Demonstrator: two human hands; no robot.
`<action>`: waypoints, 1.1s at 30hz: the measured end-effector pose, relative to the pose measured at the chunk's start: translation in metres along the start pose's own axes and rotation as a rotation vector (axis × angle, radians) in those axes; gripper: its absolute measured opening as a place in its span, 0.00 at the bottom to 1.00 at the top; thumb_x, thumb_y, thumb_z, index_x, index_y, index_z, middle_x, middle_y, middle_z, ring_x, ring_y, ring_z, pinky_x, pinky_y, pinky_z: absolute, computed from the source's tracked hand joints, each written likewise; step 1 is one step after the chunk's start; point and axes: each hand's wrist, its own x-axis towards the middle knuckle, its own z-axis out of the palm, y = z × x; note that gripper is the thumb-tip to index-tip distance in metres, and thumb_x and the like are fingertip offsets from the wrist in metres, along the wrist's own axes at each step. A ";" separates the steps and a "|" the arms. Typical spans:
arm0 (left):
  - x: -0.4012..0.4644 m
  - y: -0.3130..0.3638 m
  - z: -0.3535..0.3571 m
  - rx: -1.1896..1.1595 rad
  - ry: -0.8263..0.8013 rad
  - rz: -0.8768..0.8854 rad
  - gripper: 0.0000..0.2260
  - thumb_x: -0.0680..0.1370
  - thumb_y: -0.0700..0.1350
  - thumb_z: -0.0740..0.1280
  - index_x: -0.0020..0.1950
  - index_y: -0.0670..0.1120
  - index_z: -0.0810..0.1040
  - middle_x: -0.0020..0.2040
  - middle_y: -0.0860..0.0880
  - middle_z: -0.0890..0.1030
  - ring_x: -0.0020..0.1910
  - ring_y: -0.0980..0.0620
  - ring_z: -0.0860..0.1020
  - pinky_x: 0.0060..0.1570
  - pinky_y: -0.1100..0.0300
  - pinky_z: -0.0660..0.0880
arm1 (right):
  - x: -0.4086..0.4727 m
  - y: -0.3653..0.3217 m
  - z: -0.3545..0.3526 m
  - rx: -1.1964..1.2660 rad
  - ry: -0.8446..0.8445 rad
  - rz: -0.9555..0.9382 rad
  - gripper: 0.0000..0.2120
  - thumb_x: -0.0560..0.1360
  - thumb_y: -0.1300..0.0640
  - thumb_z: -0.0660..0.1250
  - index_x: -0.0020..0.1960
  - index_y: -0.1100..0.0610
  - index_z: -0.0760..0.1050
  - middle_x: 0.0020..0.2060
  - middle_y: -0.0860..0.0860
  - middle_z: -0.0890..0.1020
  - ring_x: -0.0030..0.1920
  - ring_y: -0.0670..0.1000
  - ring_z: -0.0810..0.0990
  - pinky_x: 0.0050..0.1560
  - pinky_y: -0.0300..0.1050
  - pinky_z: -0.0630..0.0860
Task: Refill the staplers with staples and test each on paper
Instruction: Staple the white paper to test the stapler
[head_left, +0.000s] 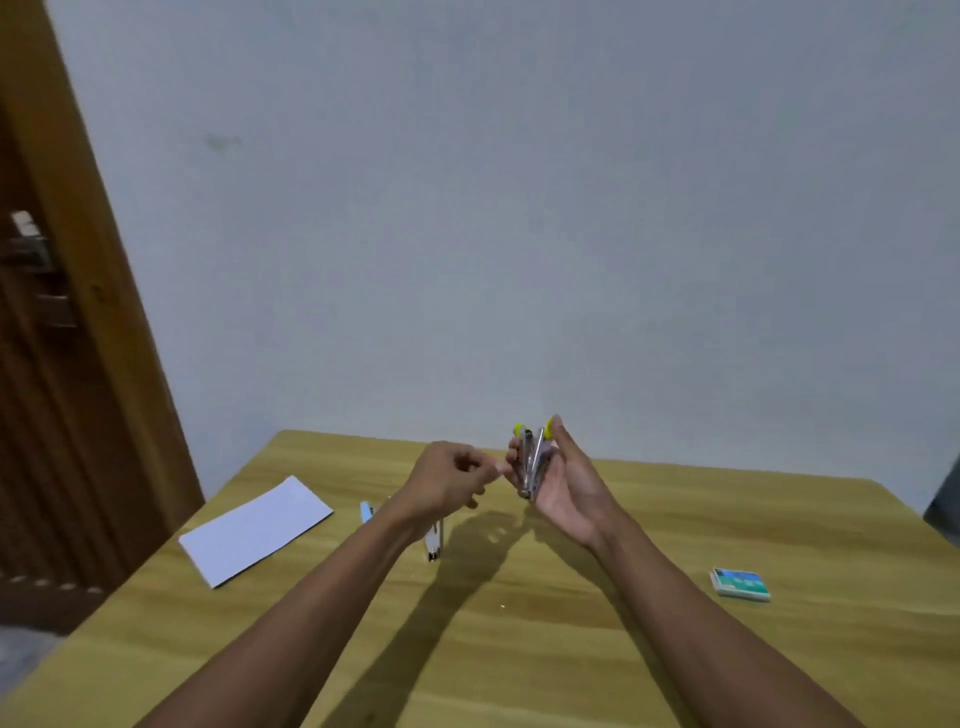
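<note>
Head view: the right hand (563, 480) grips a yellow stapler (532, 460) held up above the counter (623, 649), hinged open in a narrow V, its tips pointing up past the fingertips. The left hand (449, 480) sits just left of it, fingers curled; whether they pinch anything is too blurred to tell. A blue stapler (434, 540) lies on the counter under the left wrist, paper (254, 530) to its left, a staple box (740, 584) well to the right

Head view looks forward and down over the table (675, 519) toward the wall (519, 208).
</note>
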 end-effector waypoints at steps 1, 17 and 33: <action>-0.001 -0.001 -0.016 0.046 0.072 -0.016 0.09 0.77 0.45 0.70 0.43 0.40 0.83 0.39 0.46 0.81 0.35 0.52 0.75 0.32 0.62 0.73 | 0.004 0.001 0.005 0.012 -0.061 0.034 0.22 0.79 0.41 0.61 0.55 0.60 0.74 0.43 0.54 0.79 0.36 0.50 0.78 0.33 0.44 0.78; -0.050 -0.152 -0.232 0.598 0.663 -0.700 0.36 0.69 0.67 0.70 0.65 0.40 0.74 0.66 0.37 0.75 0.65 0.35 0.72 0.65 0.45 0.66 | 0.041 0.058 0.062 -0.275 -0.175 0.092 0.20 0.74 0.37 0.65 0.46 0.55 0.77 0.40 0.49 0.80 0.25 0.43 0.69 0.21 0.37 0.53; -0.053 -0.157 -0.220 0.822 0.595 -0.335 0.16 0.72 0.57 0.73 0.52 0.47 0.81 0.54 0.48 0.80 0.57 0.44 0.74 0.54 0.53 0.70 | 0.061 0.140 0.114 -1.446 -0.189 0.040 0.16 0.66 0.44 0.77 0.38 0.55 0.76 0.32 0.48 0.74 0.32 0.47 0.70 0.35 0.43 0.63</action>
